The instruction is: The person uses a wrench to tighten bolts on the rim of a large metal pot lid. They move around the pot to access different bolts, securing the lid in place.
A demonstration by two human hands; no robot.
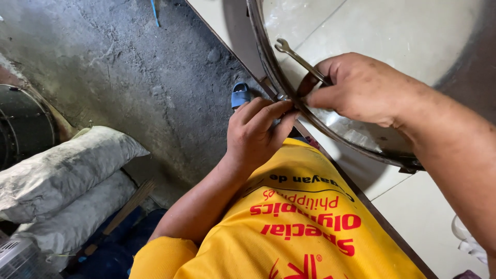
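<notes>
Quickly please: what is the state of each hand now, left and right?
Left hand: fingers pinched on the metal ring.
Right hand: closed, holding a wrench.

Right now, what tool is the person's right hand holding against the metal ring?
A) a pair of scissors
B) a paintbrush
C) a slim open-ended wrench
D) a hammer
C: the right hand grips a slim metal wrench whose forked open end shows above the metal ring, while the left hand pinches the ring's edge.
</notes>
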